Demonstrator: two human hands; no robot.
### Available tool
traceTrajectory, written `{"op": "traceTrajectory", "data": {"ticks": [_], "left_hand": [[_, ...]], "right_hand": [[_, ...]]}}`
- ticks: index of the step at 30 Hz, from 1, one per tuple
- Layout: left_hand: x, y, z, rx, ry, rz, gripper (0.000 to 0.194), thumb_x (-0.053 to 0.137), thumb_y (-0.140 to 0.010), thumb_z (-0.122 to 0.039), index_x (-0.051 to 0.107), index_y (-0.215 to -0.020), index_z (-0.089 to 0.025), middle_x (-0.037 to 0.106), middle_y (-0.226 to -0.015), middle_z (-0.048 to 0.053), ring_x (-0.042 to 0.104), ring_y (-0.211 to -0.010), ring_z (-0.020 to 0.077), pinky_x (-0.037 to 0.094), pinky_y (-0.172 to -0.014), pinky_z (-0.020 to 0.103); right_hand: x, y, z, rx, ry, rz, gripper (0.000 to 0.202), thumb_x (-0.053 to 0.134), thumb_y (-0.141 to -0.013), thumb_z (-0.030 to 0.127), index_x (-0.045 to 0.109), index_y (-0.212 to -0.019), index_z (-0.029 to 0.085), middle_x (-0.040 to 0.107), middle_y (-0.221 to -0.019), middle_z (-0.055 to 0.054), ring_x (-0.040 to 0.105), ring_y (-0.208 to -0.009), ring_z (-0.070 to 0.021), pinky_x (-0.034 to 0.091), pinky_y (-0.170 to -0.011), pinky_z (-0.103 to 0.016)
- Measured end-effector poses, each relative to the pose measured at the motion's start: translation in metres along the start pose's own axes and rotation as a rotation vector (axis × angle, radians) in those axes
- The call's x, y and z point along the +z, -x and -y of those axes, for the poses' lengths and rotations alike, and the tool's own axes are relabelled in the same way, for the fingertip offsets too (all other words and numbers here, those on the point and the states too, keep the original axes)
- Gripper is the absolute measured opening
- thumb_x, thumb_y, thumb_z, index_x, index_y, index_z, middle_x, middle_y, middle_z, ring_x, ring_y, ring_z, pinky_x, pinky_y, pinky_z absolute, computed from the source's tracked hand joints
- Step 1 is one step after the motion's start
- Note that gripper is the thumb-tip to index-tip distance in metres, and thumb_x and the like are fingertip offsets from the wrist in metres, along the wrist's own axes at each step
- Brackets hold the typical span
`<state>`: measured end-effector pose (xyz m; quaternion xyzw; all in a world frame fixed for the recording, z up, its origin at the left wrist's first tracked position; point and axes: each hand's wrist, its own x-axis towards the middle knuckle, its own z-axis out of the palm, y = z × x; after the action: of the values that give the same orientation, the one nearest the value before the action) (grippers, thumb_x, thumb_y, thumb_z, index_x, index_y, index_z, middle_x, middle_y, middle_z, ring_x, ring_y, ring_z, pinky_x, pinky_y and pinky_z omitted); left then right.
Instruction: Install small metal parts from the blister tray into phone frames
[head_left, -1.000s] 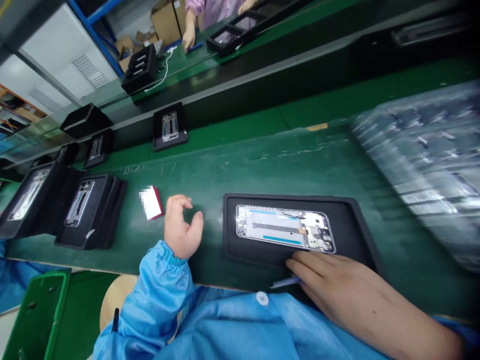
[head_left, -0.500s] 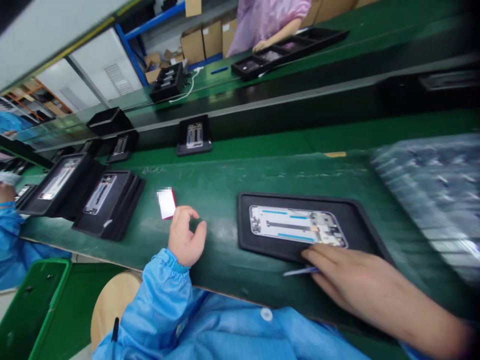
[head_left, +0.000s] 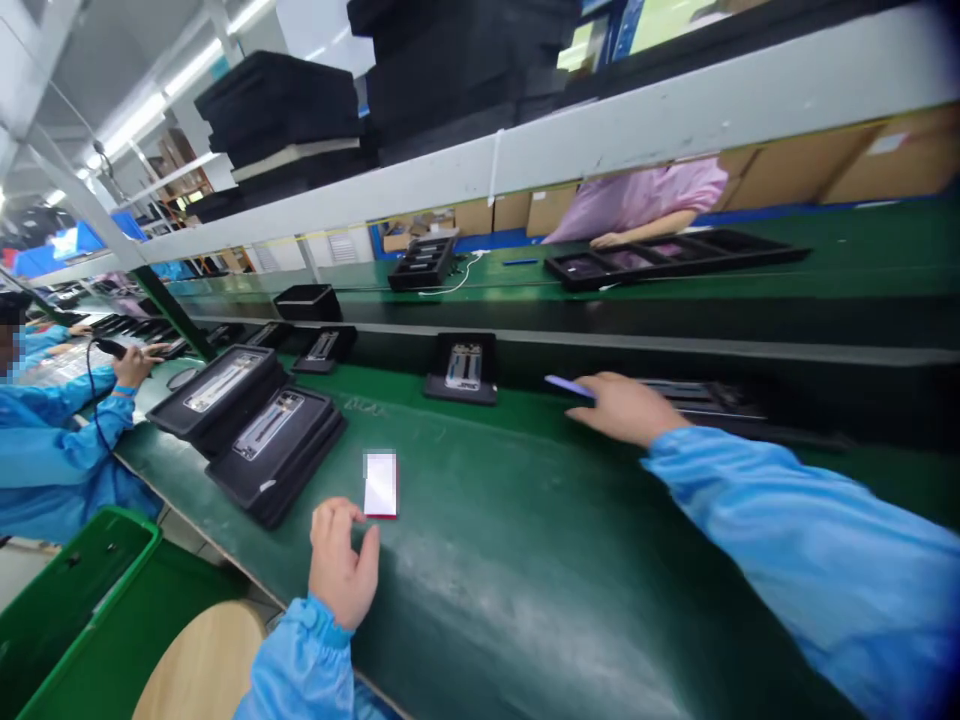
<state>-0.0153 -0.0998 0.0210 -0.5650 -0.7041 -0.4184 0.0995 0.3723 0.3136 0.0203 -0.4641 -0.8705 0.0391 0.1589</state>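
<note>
My left hand [head_left: 341,572] rests on the green bench [head_left: 525,560] with loosely curled fingers and holds nothing. It lies just short of a small white card with a red edge [head_left: 380,485]. My right hand [head_left: 624,408] is stretched out to the dark conveyor belt at the back of the bench. It grips a thin blue tool [head_left: 568,385] that sticks out to the left. A blurred black tray [head_left: 705,398] lies on the belt right beside that hand; what it carries cannot be made out.
Two stacked black trays with phone frames [head_left: 274,440] stand at the left, another tray [head_left: 465,368] on the belt. A co-worker in blue [head_left: 52,440] works at far left, a person in pink [head_left: 645,200] opposite. A green bin [head_left: 67,600] and wooden stool [head_left: 199,665] are below left.
The view has lifted up. My right hand left the bench's near edge and reached out to the belt with the blue tool. The tray with the phone frame is gone from in front of me.
</note>
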Motion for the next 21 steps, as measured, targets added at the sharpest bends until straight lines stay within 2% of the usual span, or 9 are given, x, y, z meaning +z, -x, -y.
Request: {"op": "traceTrajectory", "data": {"ticks": [2, 4, 6, 9, 13, 17, 19, 21], "left_hand": [[0.0, 0.004, 0.004, -0.017, -0.026, -0.011, 0.011, 0.068, -0.098, -0.02, 0.064, -0.102, -0.029, 0.072, -0.112, 0.008, 0.075, -0.109, 0.035, 0.065, -0.091, 0.055], [-0.001, 0.005, 0.008, -0.035, -0.044, -0.009, 0.01, 0.068, -0.099, -0.021, 0.064, -0.103, -0.029, 0.072, -0.114, 0.009, 0.075, -0.111, 0.0361, 0.066, -0.091, 0.058], [-0.001, 0.002, 0.012, -0.06, -0.055, -0.016, 0.01, 0.069, -0.099, -0.022, 0.065, -0.104, -0.03, 0.073, -0.115, 0.01, 0.075, -0.113, 0.0371, 0.067, -0.089, 0.059], [0.002, -0.007, 0.015, -0.05, -0.065, -0.037, 0.011, 0.073, -0.096, -0.025, 0.066, -0.101, -0.03, 0.073, -0.11, 0.009, 0.075, -0.107, 0.0368, 0.068, -0.082, 0.056], [0.011, -0.017, -0.004, -0.005, -0.049, -0.055, 0.009, 0.07, -0.097, -0.022, 0.066, -0.101, -0.028, 0.073, -0.11, 0.008, 0.075, -0.106, 0.0321, 0.065, -0.091, 0.051], [0.01, -0.022, -0.027, 0.019, 0.007, -0.083, 0.008, 0.066, -0.1, -0.019, 0.065, -0.104, -0.026, 0.072, -0.117, 0.009, 0.073, -0.114, 0.029, 0.06, -0.1, 0.045], [0.008, -0.024, -0.028, 0.006, 0.039, -0.099, 0.006, 0.066, -0.102, -0.022, 0.064, -0.105, -0.025, 0.071, -0.116, 0.009, 0.072, -0.113, 0.0285, 0.059, -0.1, 0.043], [0.01, -0.026, -0.026, -0.042, 0.087, -0.086, 0.006, 0.066, -0.104, -0.028, 0.064, -0.109, -0.025, 0.071, -0.113, 0.008, 0.073, -0.106, 0.0273, 0.059, -0.095, 0.041]], "right_hand": [[0.032, -0.035, 0.029, -0.051, -0.01, 0.07, 0.051, 0.077, -0.106, 0.055, 0.073, -0.141, 0.018, 0.075, -0.136, -0.013, 0.073, -0.119, -0.0262, 0.061, -0.11, -0.051], [0.056, -0.059, 0.051, -0.095, -0.027, 0.129, 0.05, 0.075, -0.109, 0.055, 0.073, -0.142, 0.019, 0.075, -0.136, -0.012, 0.074, -0.119, -0.0251, 0.062, -0.109, -0.049], [0.069, -0.069, 0.062, -0.104, -0.033, 0.17, 0.045, 0.074, -0.11, 0.053, 0.074, -0.139, 0.018, 0.076, -0.131, -0.011, 0.075, -0.116, -0.0247, 0.063, -0.107, -0.049], [0.07, -0.065, 0.069, -0.103, -0.029, 0.189, 0.044, 0.072, -0.112, 0.05, 0.072, -0.143, 0.018, 0.075, -0.136, -0.012, 0.075, -0.12, -0.0255, 0.064, -0.108, -0.051], [0.056, -0.062, 0.094, -0.102, -0.009, 0.197, 0.048, 0.075, -0.111, 0.048, 0.07, -0.149, 0.019, 0.072, -0.145, -0.013, 0.074, -0.125, -0.0267, 0.065, -0.108, -0.051], [0.019, -0.068, 0.145, -0.067, 0.035, 0.174, 0.039, 0.076, -0.11, 0.046, 0.074, -0.137, 0.017, 0.075, -0.134, -0.011, 0.075, -0.115, -0.0233, 0.067, -0.102, -0.047], [-0.007, -0.046, 0.169, -0.076, 0.049, 0.129, 0.036, 0.071, -0.112, 0.043, 0.075, -0.136, 0.016, 0.076, -0.134, -0.013, 0.075, -0.114, -0.0248, 0.066, -0.1, -0.047], [-0.03, 0.009, 0.192, -0.091, 0.058, 0.091, 0.032, 0.061, -0.114, 0.038, 0.078, -0.131, 0.016, 0.078, -0.134, -0.017, 0.076, -0.113, -0.0283, 0.064, -0.098, -0.049]]}}
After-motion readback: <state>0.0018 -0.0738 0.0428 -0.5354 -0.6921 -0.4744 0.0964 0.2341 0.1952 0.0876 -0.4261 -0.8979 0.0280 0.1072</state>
